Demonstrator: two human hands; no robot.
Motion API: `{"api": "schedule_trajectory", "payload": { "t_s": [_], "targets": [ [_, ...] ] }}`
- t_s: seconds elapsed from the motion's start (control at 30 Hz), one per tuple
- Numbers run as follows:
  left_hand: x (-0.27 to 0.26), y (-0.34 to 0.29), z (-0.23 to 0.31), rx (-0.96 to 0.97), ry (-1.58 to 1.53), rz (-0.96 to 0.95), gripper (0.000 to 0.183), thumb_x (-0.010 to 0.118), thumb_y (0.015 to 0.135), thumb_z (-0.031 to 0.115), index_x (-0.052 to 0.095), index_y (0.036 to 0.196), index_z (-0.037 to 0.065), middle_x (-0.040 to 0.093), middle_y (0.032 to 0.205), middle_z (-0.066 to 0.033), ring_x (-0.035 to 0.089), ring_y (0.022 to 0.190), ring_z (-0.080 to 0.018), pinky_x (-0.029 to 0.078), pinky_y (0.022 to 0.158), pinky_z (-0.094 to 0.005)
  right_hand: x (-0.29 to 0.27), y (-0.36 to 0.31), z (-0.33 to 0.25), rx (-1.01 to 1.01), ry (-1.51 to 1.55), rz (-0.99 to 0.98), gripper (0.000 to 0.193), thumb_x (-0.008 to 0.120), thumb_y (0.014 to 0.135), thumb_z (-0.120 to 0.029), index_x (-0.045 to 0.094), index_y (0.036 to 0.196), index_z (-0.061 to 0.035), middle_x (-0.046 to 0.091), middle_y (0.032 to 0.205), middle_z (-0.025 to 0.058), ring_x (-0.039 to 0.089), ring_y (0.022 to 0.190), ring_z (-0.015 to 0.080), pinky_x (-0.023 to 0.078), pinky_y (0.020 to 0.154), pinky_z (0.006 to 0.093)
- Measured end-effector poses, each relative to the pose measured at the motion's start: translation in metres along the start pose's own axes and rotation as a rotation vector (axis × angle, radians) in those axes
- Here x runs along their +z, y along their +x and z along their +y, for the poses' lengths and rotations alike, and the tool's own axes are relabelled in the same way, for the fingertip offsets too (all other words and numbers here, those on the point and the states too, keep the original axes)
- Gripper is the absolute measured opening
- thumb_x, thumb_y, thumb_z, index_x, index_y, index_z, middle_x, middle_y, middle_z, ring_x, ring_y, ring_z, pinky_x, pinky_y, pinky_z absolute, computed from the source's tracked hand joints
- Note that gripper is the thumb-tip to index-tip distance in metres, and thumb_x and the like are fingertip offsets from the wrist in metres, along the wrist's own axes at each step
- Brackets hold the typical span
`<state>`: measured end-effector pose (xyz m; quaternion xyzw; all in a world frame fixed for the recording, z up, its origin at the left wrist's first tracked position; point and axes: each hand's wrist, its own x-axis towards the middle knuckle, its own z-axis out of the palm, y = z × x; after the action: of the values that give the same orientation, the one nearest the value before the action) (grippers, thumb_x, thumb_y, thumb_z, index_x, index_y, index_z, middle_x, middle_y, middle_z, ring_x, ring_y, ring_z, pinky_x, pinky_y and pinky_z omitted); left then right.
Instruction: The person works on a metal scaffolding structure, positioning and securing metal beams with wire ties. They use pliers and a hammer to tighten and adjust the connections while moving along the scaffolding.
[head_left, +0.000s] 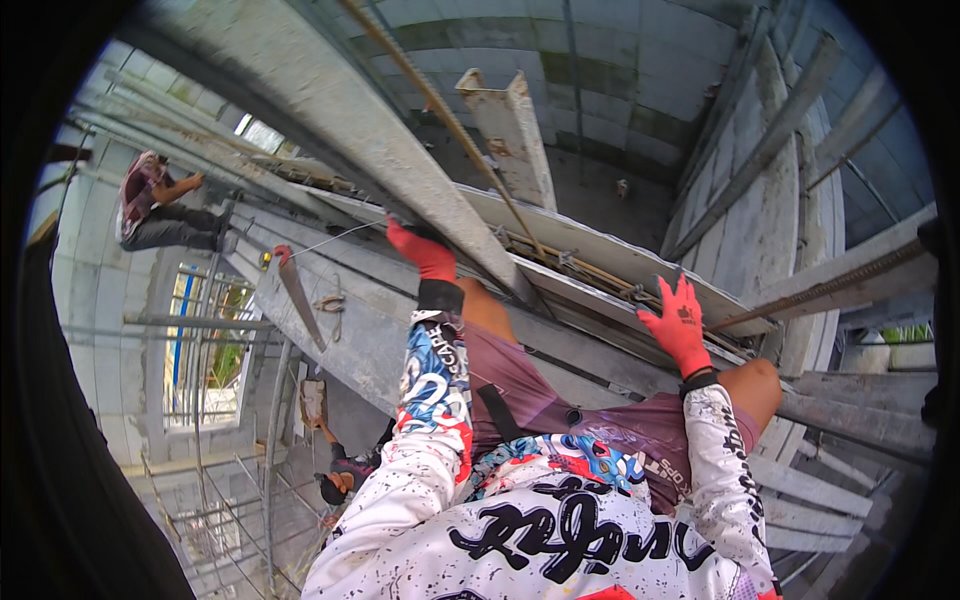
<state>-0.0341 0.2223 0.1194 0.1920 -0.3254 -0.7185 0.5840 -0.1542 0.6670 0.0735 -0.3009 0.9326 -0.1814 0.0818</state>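
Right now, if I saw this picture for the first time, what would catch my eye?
Probably the bright red-gloved left hand, just above centre by a long grey beam, and the matching right hand, spread open at right of centre. Next might come the red-handled saw lying on grey planks to the left, then another person in dark trousers at the far left.

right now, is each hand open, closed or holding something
Left hand: cannot tell if open or closed; a thin pale line runs to it, grip unclear.
Right hand: open, spread, nothing visibly held.
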Motion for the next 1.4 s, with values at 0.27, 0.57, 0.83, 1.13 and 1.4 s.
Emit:
{"api": "schedule_trajectory", "payload": {
  "t_s": [0.27, 0.57, 0.83, 1.13, 1.4],
  "targets": [
    [0.055, -0.040, -0.018, 0.161, 0.127, 0.025, 0.042, 0.051, 0.108, 0.038, 0.066, 0.105, -0.001, 0.063, 0.097, -0.0025, 0.055, 0.091, -0.0107, 0.046, 0.086, -0.0295, 0.001, -0.007, 0.016, 0.018, -0.057, -0.045, 0.092, 0.083, 0.074, -0.049, 0.047, 0.148, -0.0071, 0.034, 0.154, 0.0340, 0.036, 0.141, 0.0480, 0.035, 0.113, 0.0539],
    [0.068, -0.048, -0.023, 0.158, 0.102, 0.030, 0.043, 0.049, 0.109, 0.035, 0.067, 0.100, -0.002, 0.064, 0.091, -0.0005, 0.053, 0.083, -0.0096, 0.046, 0.082, -0.0285, -0.007, 0.003, 0.027, -0.037, -0.165, -0.095, 0.099, 0.088, 0.067, -0.044, 0.047, 0.149, -0.0066, 0.031, 0.158, 0.0301, 0.026, 0.147, 0.0503, 0.026, 0.119, 0.0552],
    [0.070, -0.050, -0.015, 0.183, 0.038, 0.062, 0.040, 0.049, 0.109, 0.035, 0.063, 0.088, 0.003, 0.058, 0.083, 0.0036, 0.049, 0.077, -0.0071, 0.043, 0.075, -0.0268, -0.005, -0.003, 0.019, -0.103, -0.210, -0.128, 0.084, 0.085, 0.069, -0.041, 0.056, 0.142, -0.0103, 0.034, 0.156, 0.0298, 0.028, 0.146, 0.0504, 0.028, 0.118, 0.0535],
    [0.088, -0.060, -0.002, 0.169, 0.092, 0.085, 0.042, 0.051, 0.108, 0.037, 0.060, 0.082, 0.006, 0.055, 0.077, 0.0044, 0.047, 0.073, -0.0068, 0.041, 0.071, -0.0265, 0.018, -0.017, 0.022, -0.126, 0.009, -0.067, 0.061, 0.081, 0.076, -0.032, 0.063, 0.129, -0.0092, 0.059, 0.135, 0.0193, 0.055, 0.125, 0.0368, 0.044, 0.104, 0.0466],
    [0.080, -0.054, -0.008, 0.173, 0.050, 0.088, 0.041, 0.052, 0.108, 0.037, 0.062, 0.085, 0.005, 0.057, 0.079, 0.0040, 0.048, 0.074, -0.0069, 0.041, 0.073, -0.0266, 0.009, -0.015, 0.015, -0.103, 0.068, -0.101, 0.058, 0.079, 0.077, -0.028, 0.063, 0.130, -0.0109, 0.066, 0.121, 0.0173, 0.063, 0.112, 0.0362, 0.051, 0.094, 0.0455]
  ]
}}
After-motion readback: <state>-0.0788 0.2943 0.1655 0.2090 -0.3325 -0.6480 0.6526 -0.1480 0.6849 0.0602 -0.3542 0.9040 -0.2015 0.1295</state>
